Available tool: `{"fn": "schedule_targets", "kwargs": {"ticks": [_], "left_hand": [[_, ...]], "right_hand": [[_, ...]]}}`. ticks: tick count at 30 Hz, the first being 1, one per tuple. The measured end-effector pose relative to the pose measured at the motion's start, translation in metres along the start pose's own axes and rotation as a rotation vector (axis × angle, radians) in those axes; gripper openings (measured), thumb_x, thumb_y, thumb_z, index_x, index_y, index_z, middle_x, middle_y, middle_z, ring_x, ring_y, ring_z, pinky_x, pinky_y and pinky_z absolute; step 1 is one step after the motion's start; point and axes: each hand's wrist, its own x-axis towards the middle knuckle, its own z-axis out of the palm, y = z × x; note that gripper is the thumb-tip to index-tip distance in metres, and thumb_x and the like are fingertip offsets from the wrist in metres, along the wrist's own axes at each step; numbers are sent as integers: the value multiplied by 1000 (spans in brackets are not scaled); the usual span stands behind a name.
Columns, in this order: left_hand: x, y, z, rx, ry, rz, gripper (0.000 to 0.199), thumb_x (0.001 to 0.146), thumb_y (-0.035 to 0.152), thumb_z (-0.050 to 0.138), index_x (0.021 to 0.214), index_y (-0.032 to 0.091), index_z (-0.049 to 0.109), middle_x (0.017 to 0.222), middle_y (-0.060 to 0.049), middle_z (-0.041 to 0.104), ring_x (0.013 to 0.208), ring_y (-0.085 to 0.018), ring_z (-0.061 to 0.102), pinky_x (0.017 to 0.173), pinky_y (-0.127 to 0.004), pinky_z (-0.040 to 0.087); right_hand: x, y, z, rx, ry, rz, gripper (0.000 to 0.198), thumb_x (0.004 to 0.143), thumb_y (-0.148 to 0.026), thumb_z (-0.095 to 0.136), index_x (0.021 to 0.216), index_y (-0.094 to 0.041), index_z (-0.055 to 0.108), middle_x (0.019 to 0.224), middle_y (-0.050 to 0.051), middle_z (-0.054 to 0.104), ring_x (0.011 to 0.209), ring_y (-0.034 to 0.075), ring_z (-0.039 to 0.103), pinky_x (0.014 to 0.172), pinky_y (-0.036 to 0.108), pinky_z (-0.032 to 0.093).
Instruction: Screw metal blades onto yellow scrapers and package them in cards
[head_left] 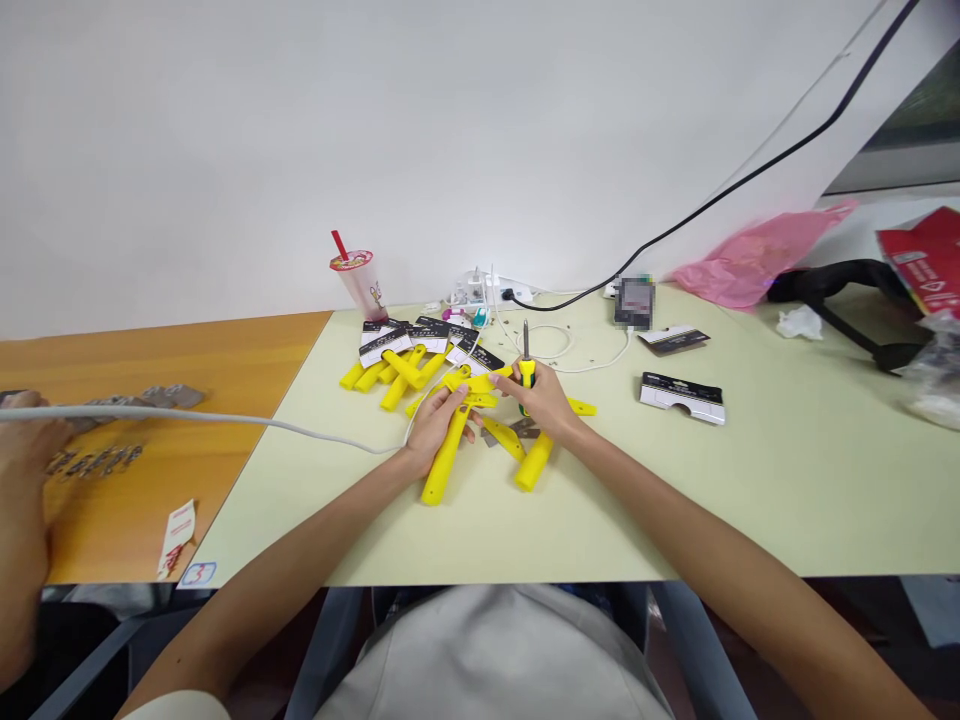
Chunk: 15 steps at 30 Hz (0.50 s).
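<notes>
My left hand [431, 428] is closed on a yellow plastic piece [484, 382] over the middle of the table. The fingers of my right hand [551, 402] pinch that piece's right end. The same hand also grips a screwdriver [527, 375] with a yellow and green handle, its shaft pointing up. A yellow handle [446, 465] slants down beside my left hand; whether the fingers touch it, I cannot tell. Another yellow handle [535, 465] lies below my right wrist, near a flat yellow piece [504, 438] and grey metal plates [491, 438], partly hidden.
Several yellow handles [397, 372] and black-and-white cards [386, 346] lie at the back left, by a drink cup [364, 285]. A white cable [330, 436] crosses my left wrist. Another card [682, 398] lies right. A co-worker's hand [30, 440] is far left.
</notes>
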Motion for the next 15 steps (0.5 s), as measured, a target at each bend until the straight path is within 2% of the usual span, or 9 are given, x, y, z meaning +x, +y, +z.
{"fn": "schedule_targets", "kwargs": {"ticks": [3,6,8,11,13,15], "left_hand": [[0,2,0,-26,24,-2,44,89,49,93,105,15,69,106,-11,81,72,-15,76,48,-22,55],[0,4,0,-62,39,4,40,92,44,91,109,15,70,108,-11,81,73,-16,78,47,-22,55],[1,4,-1,-80,45,9,40,91,42,91,111,15,69,110,-11,81,72,-17,78,47,-23,56],[2,2,-2,-86,48,11,42,90,41,92,112,14,69,112,-12,82,71,-16,77,47,-23,57],[4,1,-4,-82,44,6,43,90,42,93,113,13,70,112,-13,82,70,-16,76,47,-24,58],[4,0,-4,-82,39,-3,46,90,43,93,116,12,72,112,-14,83,68,-15,74,48,-24,58]], "right_hand": [[3,0,-3,71,-38,18,71,67,-74,99,77,-28,46,72,0,68,76,25,77,70,34,56],[8,1,-10,57,-90,-1,69,69,-70,100,73,-26,47,85,4,76,78,24,79,67,33,59],[11,3,-16,6,-173,-11,66,70,-67,101,71,-25,50,90,6,81,76,22,77,66,32,60],[15,4,-24,-48,-294,-9,60,71,-64,101,69,-23,56,84,6,82,74,20,75,68,31,61],[17,4,-27,-45,-306,11,61,70,-61,102,68,-24,54,82,6,81,73,20,75,68,31,61],[19,5,-29,-24,-259,29,64,67,-60,103,68,-24,49,83,6,81,73,19,74,67,31,60]]}}
